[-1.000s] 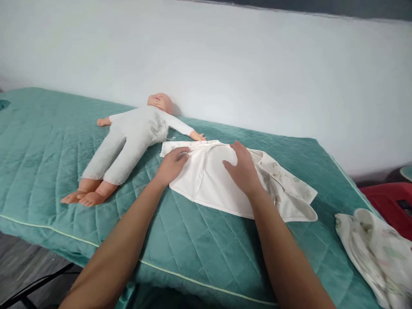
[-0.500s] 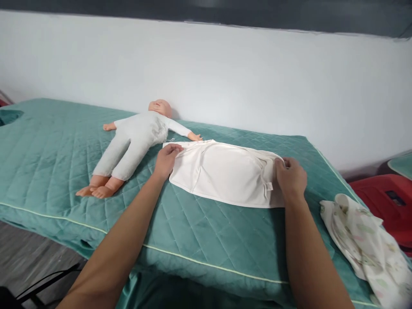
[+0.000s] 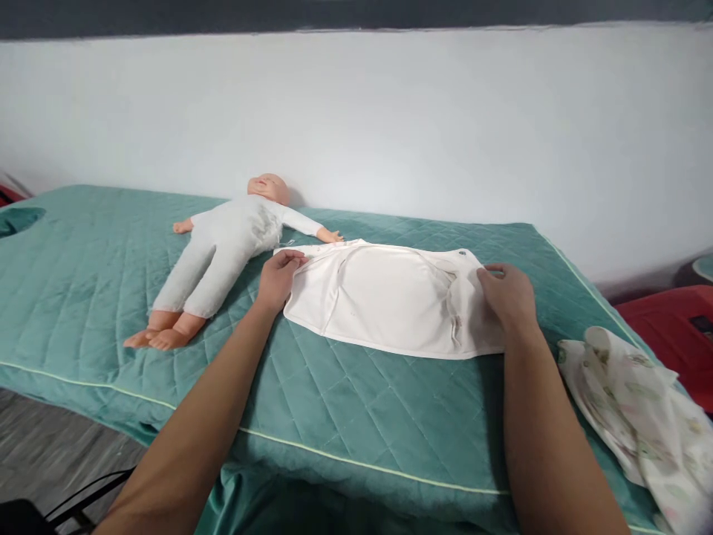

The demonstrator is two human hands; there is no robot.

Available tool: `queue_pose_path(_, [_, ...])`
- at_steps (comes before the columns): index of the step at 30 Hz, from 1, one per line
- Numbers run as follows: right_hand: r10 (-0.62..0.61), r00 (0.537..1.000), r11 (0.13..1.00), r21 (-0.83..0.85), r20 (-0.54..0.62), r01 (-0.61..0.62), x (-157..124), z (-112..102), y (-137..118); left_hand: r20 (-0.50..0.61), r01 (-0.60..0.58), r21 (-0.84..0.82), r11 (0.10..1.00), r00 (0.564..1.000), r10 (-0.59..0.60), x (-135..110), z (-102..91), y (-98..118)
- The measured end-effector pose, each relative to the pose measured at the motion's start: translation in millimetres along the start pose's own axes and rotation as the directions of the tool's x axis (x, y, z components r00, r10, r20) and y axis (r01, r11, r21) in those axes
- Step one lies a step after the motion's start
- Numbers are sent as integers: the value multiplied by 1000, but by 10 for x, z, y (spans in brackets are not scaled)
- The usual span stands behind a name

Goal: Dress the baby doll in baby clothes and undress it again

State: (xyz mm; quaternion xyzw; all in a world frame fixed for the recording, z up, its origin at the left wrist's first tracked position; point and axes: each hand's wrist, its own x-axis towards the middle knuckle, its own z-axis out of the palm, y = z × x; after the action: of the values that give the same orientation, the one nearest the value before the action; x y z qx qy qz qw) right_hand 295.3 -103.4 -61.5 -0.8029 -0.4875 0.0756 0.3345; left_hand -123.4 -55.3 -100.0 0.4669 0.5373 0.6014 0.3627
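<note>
A white fabric piece [image 3: 390, 297] with stitched seams and a small round snap near its top right corner lies spread on the green quilted bed cover. My left hand [image 3: 279, 279] pinches its upper left edge. At the right end, my right hand [image 3: 509, 293] has thumb and fingers closed on the edge; its fingertips are partly hidden. Left of the fabric, a baby doll [image 3: 223, 238] in a white body lies on its back. One doll hand rests close to the fabric's top left corner.
A crumpled printed cloth [image 3: 635, 409] lies at the bed's right side. Beyond that edge is a red plastic object [image 3: 674, 331]. A white wall [image 3: 390, 126] runs along the back of the green bed [image 3: 356, 423]. Dark floor shows at lower left.
The right end of the fabric has been unfolded and flattened outward; its top right corner with the snap now shows, and the tag is out of sight. My right hand moved slightly right.
</note>
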Motion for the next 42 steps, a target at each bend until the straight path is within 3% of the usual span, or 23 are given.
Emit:
queue_pose_path(3, [-44, 991, 998, -44, -124, 39, -34, 48, -30, -9, 12, 13, 1000, 1000, -12, -8, 4, 17])
queue_pose_path(6, [-301, 929, 953, -30, -217, 302, -136, 142, -129, -12, 5, 15, 1000, 1000, -5, -7, 4, 22])
queue_pose_path(9, [-486, 862, 870, 13, -147, 493, -339, 253, -279, -17, -4, 20, 1000, 1000, 4, 3, 8, 14])
queue_pose_path(14, [-668, 744, 744, 40, 7, 668, -800, 443, -584, -8, -27, 38, 999, 1000, 27, 28, 16, -23])
queue_pose_path(16, [-638, 759, 766, 10, 130, 642, -926, 538, -677, 2, -47, 78, 996, 999, 47, 31, 15, -28])
queue_pose_path(18, [-524, 820, 827, -92, 230, 554, -973, 638, -735, 15, -67, 127, 990, 998, 66, 31, 12, -22])
queue_pose_path(20, [-399, 879, 863, -219, 260, 456, -947, 727, -766, 26, -76, 169, 983, 997, 73, 26, 9, -9])
queue_pose_path(23, [-314, 922, 872, -315, 228, 375, -846, 819, -787, 34, -71, 222, 972, 997, 65, 16, 7, 9])
queue_pose_path(34, [-222, 975, 916, -338, 19, 215, -644, 868, -814, 22, -96, 189, 977, 995, 93, -7, 7, 31])
queue_pose_path(37, [-247, 968, 918, -329, -43, 220, -619, 870, -817, 28, -102, 188, 977, 995, 99, 2, 3, 25])
queue_pose_path(42, [-251, 968, 912, -337, -11, 233, -623, 876, -813, 30, -103, 191, 976, 995, 99, 18, 1, 2])
